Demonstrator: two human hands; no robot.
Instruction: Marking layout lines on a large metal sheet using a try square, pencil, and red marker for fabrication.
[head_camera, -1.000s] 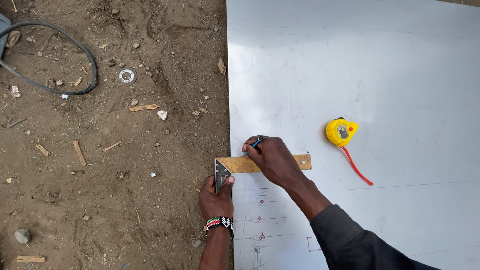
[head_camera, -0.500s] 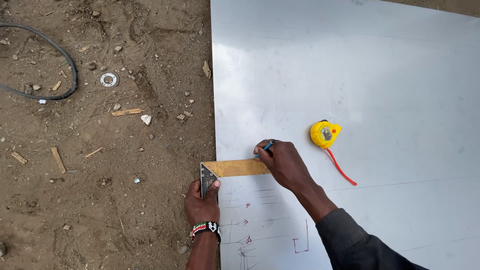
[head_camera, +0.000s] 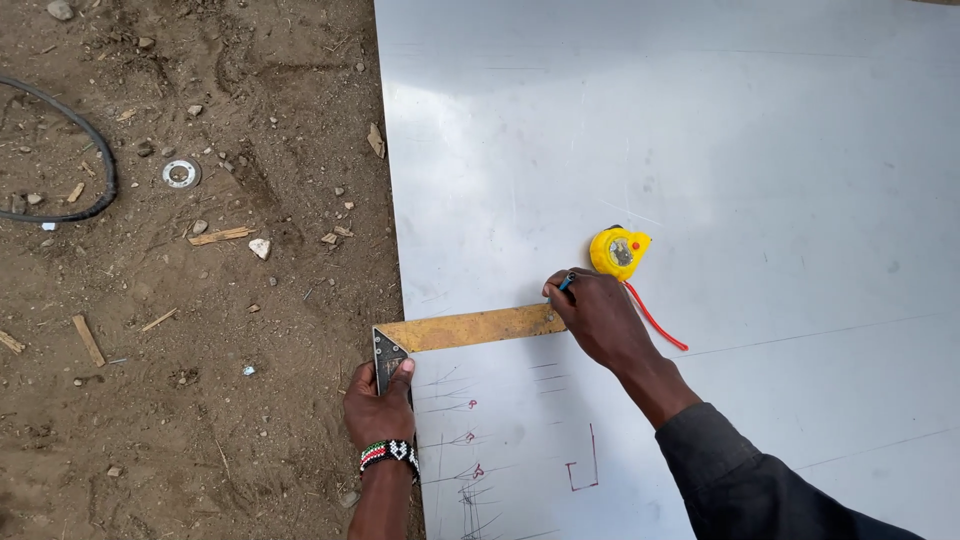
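A large white metal sheet (head_camera: 700, 130) lies on dirt ground. Across its left edge rests a try square (head_camera: 470, 328) with a yellow blade and a dark stock. My left hand (head_camera: 380, 405), with a beaded wristband, presses the stock against the sheet's edge. My right hand (head_camera: 600, 315) grips a blue-tipped pen (head_camera: 567, 283) at the far end of the blade, tip on the sheet. A yellow tape measure (head_camera: 619, 251) with a red strap lies just beyond my right hand.
Red and pencil marks (head_camera: 580, 470) cover the sheet below the square. On the dirt to the left lie a black cable (head_camera: 95, 150), a metal ring (head_camera: 181, 174), wood scraps (head_camera: 220, 236) and small stones.
My right hand has slid the pen rightward along the blade, from near the stock to the blade's far end. The left hand stays on the stock. The camera view has shifted.
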